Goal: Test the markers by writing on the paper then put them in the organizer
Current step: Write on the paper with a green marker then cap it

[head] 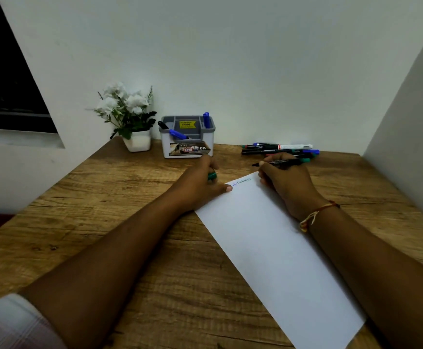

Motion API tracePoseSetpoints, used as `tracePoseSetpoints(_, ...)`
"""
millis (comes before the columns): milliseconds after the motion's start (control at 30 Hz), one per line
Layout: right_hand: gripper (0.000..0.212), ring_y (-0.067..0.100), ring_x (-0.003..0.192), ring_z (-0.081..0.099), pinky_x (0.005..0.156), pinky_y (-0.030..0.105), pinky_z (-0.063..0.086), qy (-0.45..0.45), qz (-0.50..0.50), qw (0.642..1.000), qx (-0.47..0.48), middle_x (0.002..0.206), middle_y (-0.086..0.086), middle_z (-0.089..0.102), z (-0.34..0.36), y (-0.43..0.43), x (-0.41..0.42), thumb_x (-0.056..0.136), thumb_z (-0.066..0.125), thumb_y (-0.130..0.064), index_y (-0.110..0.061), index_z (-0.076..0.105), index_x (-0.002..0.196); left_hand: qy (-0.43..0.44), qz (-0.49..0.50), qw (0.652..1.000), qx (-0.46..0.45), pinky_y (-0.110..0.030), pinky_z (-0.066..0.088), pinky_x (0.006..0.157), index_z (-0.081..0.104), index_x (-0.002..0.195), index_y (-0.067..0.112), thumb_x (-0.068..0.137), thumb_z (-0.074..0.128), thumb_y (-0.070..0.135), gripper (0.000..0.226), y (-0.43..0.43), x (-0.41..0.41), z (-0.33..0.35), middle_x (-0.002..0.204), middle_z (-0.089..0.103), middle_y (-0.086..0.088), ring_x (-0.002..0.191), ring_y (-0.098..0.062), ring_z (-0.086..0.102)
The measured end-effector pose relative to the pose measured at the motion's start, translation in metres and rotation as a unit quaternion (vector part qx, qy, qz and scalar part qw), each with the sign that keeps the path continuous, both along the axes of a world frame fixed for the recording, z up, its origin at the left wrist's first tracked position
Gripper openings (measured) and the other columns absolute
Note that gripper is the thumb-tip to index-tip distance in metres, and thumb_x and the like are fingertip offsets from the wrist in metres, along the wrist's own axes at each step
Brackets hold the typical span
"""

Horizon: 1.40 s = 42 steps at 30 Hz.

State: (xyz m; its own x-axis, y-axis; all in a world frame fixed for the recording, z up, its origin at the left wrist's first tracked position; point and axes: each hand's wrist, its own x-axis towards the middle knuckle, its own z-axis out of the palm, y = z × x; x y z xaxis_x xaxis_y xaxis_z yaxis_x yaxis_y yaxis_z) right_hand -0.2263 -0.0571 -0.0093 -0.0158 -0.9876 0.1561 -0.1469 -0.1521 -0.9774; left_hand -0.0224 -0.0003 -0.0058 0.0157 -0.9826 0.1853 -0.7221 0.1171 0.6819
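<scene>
A white sheet of paper (268, 248) lies slanted on the wooden desk, with small scribbles at its far edge. My right hand (286, 182) grips a black, uncapped marker (278, 162) with a green end, its tip pointing left just beyond the paper's far edge. My left hand (203, 183) rests at the paper's far left corner, thumb on the sheet, and holds a green cap (212, 175) in its curled fingers. The grey and white organizer (187, 144) stands behind my left hand, with blue markers (206, 120) and a black one in it.
Several loose markers (281, 149) lie in a pile at the back right of the desk (129, 222). A white pot of white flowers (129, 117) stands left of the organizer. Walls close in behind and on the right.
</scene>
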Motion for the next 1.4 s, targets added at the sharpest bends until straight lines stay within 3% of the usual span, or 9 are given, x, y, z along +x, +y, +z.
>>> tracePoseSetpoints(133, 0.017, 0.015, 0.079, 0.069, 0.066, 0.021, 0.059, -0.058, 0.019, 0.998, -0.011, 0.086, 0.008, 0.071, 0.007, 0.007, 0.003, 0.096, 0.067, -0.003, -0.017, 0.068, 0.088, 0.062, 0.005, 0.996, -0.057, -0.02, 0.048, 0.08, 0.047, 0.113, 0.025, 0.092, 0.067, 0.026, 0.029, 0.0, 0.003, 0.001, 0.101, 0.056, 0.011, 0.098, -0.008, 0.057)
tracePoseSetpoints(267, 0.016, 0.01, 0.079, 0.074, 0.066, 0.02, 0.06, -0.117, 0.041, 0.992, -0.007, 0.083, 0.001, 0.075, 0.018, 0.021, 0.005, 0.102, 0.057, -0.007, -0.014, 0.069, 0.093, 0.173, 0.002, 0.982, -0.079, -0.031, 0.056, 0.081, 0.049, 0.112, 0.023, 0.098, 0.059, 0.022, 0.018, -0.001, 0.002, 0.002, 0.092, 0.07, 0.008, 0.089, -0.013, 0.069)
tracePoseSetpoints(533, 0.006, 0.011, 0.07, 0.072, 0.062, 0.023, 0.058, -0.031, 0.095, 0.985, -0.14, 0.073, 0.002, 0.072, 0.024, 0.041, 0.002, 0.099, 0.065, -0.008, -0.011, 0.07, 0.097, 0.434, 0.032, 0.9, -0.038, -0.025, 0.054, 0.054, 0.046, 0.112, 0.014, 0.107, 0.035, 0.034, 0.023, 0.005, -0.003, 0.016, 0.1, 0.076, -0.011, 0.07, -0.022, 0.069)
tracePoseSetpoints(633, 0.019, 0.013, 0.08, 0.076, 0.068, 0.028, 0.06, 0.007, 0.151, 0.969, -0.196, 0.083, 0.002, 0.077, 0.024, 0.049, 0.006, 0.098, 0.066, -0.009, -0.025, 0.076, 0.1, 0.508, 0.06, 0.859, -0.013, -0.023, 0.049, 0.048, 0.047, 0.104, 0.014, 0.108, 0.03, 0.032, 0.025, 0.008, -0.002, 0.022, 0.099, 0.075, -0.016, 0.064, -0.02, 0.068)
tracePoseSetpoints(767, 0.036, 0.008, 0.096, 0.075, 0.079, 0.024, 0.06, 0.124, 0.22, 0.912, -0.324, 0.104, -0.015, 0.078, 0.026, 0.064, 0.012, 0.095, 0.063, -0.01, -0.037, 0.072, 0.116, 0.551, 0.063, 0.832, 0.004, -0.022, 0.048, 0.044, 0.044, 0.103, 0.01, 0.108, 0.032, 0.028, 0.022, 0.01, -0.003, 0.024, 0.075, 0.075, -0.009, 0.055, -0.015, 0.068)
tracePoseSetpoints(900, 0.039, -0.003, 0.103, 0.07, 0.085, 0.014, 0.054, 0.19, 0.231, 0.87, -0.392, 0.114, -0.022, 0.071, 0.026, 0.069, 0.017, 0.09, 0.069, -0.003, -0.025, 0.073, 0.123, 0.56, 0.054, 0.827, 0.021, -0.033, 0.058, 0.062, 0.043, 0.11, 0.01, 0.108, 0.033, 0.03, 0.022, 0.01, -0.003, 0.023, 0.09, 0.076, -0.015, 0.072, -0.023, 0.074)
tracePoseSetpoints(1067, 0.037, -0.009, 0.102, 0.068, 0.085, 0.008, 0.049, 0.203, 0.215, 0.863, -0.41, 0.118, -0.02, 0.071, 0.023, 0.066, 0.017, 0.089, 0.071, -0.005, -0.02, 0.074, 0.123, 0.554, 0.061, 0.83, 0.033, -0.044, 0.053, 0.083, 0.043, 0.109, 0.009, 0.108, 0.033, 0.031, 0.024, 0.009, -0.004, 0.022, 0.085, 0.076, -0.013, 0.069, -0.022, 0.074)
tracePoseSetpoints(1233, 0.046, -0.017, 0.092, 0.063, 0.078, 0.003, 0.045, 0.203, 0.203, 0.862, -0.417, 0.107, -0.036, 0.062, 0.024, 0.069, 0.019, 0.087, 0.072, 0.0, -0.031, 0.068, 0.122, 0.547, 0.071, 0.833, 0.04, -0.033, 0.054, 0.062, 0.045, 0.106, 0.01, 0.108, 0.034, 0.03, 0.023, 0.01, -0.005, 0.023, 0.069, 0.074, -0.004, 0.059, -0.016, 0.071)
tracePoseSetpoints(1400, 0.044, 0.0, 0.096, 0.071, 0.079, 0.02, 0.058, 0.195, 0.205, 0.863, -0.419, 0.112, -0.017, 0.075, 0.022, 0.066, 0.019, 0.088, 0.07, -0.005, -0.033, 0.069, 0.123, 0.549, 0.077, 0.831, 0.049, -0.038, 0.052, 0.074, 0.045, 0.111, 0.01, 0.108, 0.035, 0.03, 0.023, 0.01, -0.004, 0.022, 0.07, 0.075, -0.004, 0.061, -0.016, 0.072)
